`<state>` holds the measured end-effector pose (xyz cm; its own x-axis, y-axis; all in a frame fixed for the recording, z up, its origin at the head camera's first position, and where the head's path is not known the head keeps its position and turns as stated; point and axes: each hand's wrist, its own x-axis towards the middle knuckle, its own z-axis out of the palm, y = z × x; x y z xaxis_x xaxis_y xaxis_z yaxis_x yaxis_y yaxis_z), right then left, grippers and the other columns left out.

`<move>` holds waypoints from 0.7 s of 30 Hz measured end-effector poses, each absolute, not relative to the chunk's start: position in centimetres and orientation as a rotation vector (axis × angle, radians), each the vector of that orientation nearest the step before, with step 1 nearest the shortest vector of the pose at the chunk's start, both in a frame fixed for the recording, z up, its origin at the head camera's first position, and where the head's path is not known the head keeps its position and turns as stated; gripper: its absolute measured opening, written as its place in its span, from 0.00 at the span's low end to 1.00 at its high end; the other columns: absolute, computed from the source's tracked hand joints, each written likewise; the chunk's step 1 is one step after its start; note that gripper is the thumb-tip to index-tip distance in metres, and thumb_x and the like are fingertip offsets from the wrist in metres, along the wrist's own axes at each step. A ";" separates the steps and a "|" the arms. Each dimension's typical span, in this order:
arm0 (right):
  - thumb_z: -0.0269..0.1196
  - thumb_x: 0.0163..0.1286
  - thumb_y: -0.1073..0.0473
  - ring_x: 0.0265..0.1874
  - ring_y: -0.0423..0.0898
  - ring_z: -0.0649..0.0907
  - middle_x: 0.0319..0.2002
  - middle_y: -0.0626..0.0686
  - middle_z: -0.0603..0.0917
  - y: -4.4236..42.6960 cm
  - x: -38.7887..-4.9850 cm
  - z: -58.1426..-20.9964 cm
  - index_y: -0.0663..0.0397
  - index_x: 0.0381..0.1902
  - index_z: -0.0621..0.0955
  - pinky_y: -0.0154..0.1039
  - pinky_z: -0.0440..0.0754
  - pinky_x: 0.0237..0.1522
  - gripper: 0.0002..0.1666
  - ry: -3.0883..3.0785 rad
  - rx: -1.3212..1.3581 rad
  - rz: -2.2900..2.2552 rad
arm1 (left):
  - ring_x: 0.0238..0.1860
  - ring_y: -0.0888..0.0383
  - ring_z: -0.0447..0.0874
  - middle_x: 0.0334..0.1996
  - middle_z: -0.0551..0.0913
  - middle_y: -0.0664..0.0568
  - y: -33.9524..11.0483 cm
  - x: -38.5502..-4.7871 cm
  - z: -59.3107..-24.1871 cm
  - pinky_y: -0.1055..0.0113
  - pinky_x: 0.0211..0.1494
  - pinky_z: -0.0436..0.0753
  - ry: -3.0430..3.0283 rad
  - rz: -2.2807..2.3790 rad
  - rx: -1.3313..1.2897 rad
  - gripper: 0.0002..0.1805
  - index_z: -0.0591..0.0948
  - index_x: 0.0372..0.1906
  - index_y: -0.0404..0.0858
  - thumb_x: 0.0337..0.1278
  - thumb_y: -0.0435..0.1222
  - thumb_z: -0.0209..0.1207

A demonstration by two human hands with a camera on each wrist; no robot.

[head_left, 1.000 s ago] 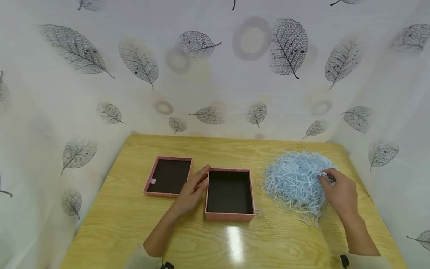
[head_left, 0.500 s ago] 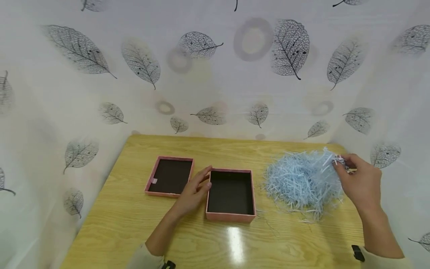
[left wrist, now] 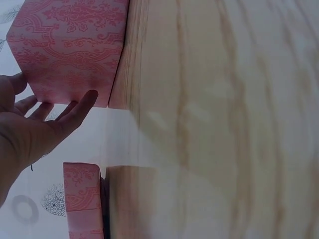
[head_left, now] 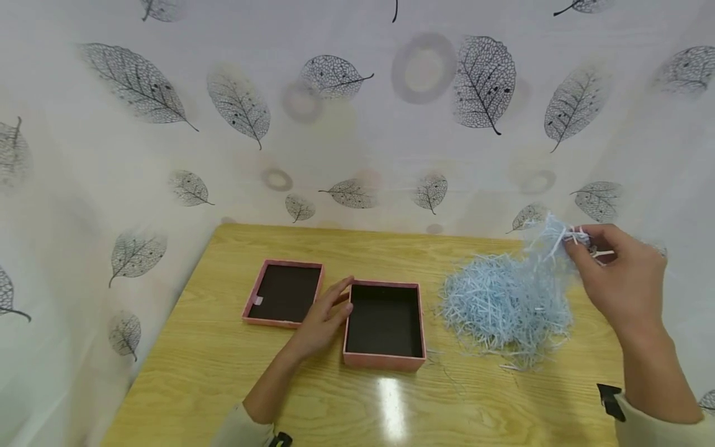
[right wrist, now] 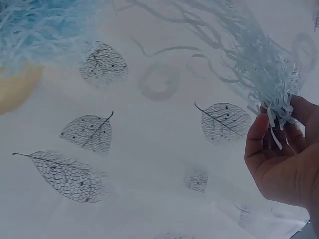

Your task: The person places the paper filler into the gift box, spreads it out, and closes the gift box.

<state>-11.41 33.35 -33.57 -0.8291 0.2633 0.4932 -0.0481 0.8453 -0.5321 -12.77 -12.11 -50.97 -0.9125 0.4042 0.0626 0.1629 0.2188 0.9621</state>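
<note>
An open pink box [head_left: 384,361] with a black inside stands mid-table. My left hand [head_left: 319,324] rests against its left side; in the left wrist view the extended fingers [left wrist: 79,112] touch the box's patterned pink wall [left wrist: 72,50]. To the right lies a loose pile of pale blue shredded paper [head_left: 491,304]. Above the pile's right side, my right hand [head_left: 631,282] pinches a tuft of shredded paper [head_left: 550,242] between thumb and fingers. Long strands trail from that tuft [right wrist: 266,74] in the right wrist view.
The pink box lid [head_left: 285,293] lies inside-up left of the box, close behind the left forearm. A few stray paper strands lie between box and pile. The wooden table [head_left: 335,410] meets a leaf-patterned curtain [head_left: 357,136] at the back and sides.
My right hand has risen from the pile and moved right, pulling up a tuft of shredded paper. My left hand and the box have stayed in place.
</note>
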 end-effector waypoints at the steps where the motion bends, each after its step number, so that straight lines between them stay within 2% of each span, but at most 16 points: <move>1: 0.71 0.71 0.64 0.34 0.13 0.70 0.39 0.45 0.89 33.0 -11.5 -33.2 0.65 0.54 0.88 0.10 0.65 0.39 0.15 -2.429 -0.134 0.732 | 0.79 0.42 0.65 0.83 0.60 0.52 -12.1 -12.8 -51.0 0.45 0.75 0.72 2.286 1.767 0.544 0.32 0.61 0.84 0.54 0.83 0.40 0.53; 4: 0.72 0.70 0.65 0.33 0.14 0.73 0.36 0.20 0.78 31.9 -11.4 -32.2 0.64 0.52 0.89 0.11 0.67 0.39 0.14 -2.391 -0.071 0.760 | 0.79 0.40 0.65 0.83 0.60 0.50 -12.2 -12.8 -51.2 0.45 0.75 0.72 2.284 1.769 0.563 0.32 0.61 0.84 0.51 0.84 0.40 0.53; 6: 0.72 0.70 0.66 0.35 0.16 0.74 0.36 0.13 0.73 31.1 -11.2 -31.5 0.64 0.52 0.88 0.12 0.68 0.41 0.14 -2.384 -0.022 0.789 | 0.78 0.39 0.65 0.83 0.60 0.49 -12.2 -12.8 -51.2 0.44 0.76 0.71 2.289 1.764 0.577 0.32 0.61 0.85 0.49 0.84 0.40 0.53; 15: 0.72 0.64 0.75 0.34 0.22 0.80 0.40 0.20 0.82 27.4 -10.7 -29.1 0.66 0.48 0.89 0.17 0.75 0.41 0.14 -2.282 0.323 0.936 | 0.78 0.42 0.66 0.82 0.61 0.49 -12.1 -12.7 -50.8 0.46 0.76 0.71 2.307 1.758 0.555 0.31 0.62 0.84 0.53 0.84 0.40 0.53; 21: 0.72 0.62 0.77 0.31 0.24 0.82 0.38 0.23 0.83 25.2 -10.6 -28.2 0.62 0.48 0.90 0.17 0.75 0.35 0.17 -2.294 0.424 0.976 | 0.78 0.42 0.66 0.82 0.60 0.49 -12.0 -12.7 -50.7 0.48 0.77 0.70 2.308 1.754 0.567 0.32 0.61 0.84 0.52 0.84 0.40 0.53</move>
<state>-10.63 25.18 -28.18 -0.7668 -0.0542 0.6396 -0.4984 0.6783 -0.5400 -12.73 -12.03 -50.71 -0.9095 0.4079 0.0800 0.1864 0.2282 0.9556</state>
